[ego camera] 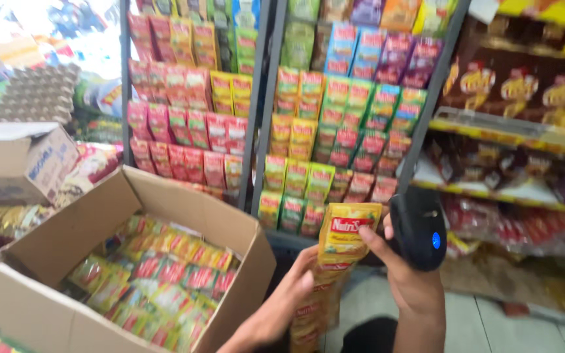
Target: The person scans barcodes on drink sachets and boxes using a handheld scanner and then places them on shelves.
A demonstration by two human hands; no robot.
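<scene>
Both hands are up in front of a shop rack. The left hand comes in from the bottom and its fingers are pinched on a strip of yellow sachets — a hanging chain of small packets joined end to end, the top one upright and facing the camera, the rest trailing down toward the bottom edge. The right hand is just beside it, fingers wrapped around a black handheld scanner with a small blue light on its side; the thumb looks like it's touching the edge of the top sachet, though it's a bit blurry so I can't be sure.

To the left sits an open cardboard box, flaps up, packed with more sachet strips in green, yellow and red. A closed cardboard box sits behind it, with grey egg trays further back.

Behind the hands there's a wire display rack hung with rows of sachets — pinks and reds on the left panel, yellow, green and blue on the right one. Off to the right are shelves with brown and red packets, all fairly soft in focus. Pale tiled floor shows at the bottom right.
</scene>
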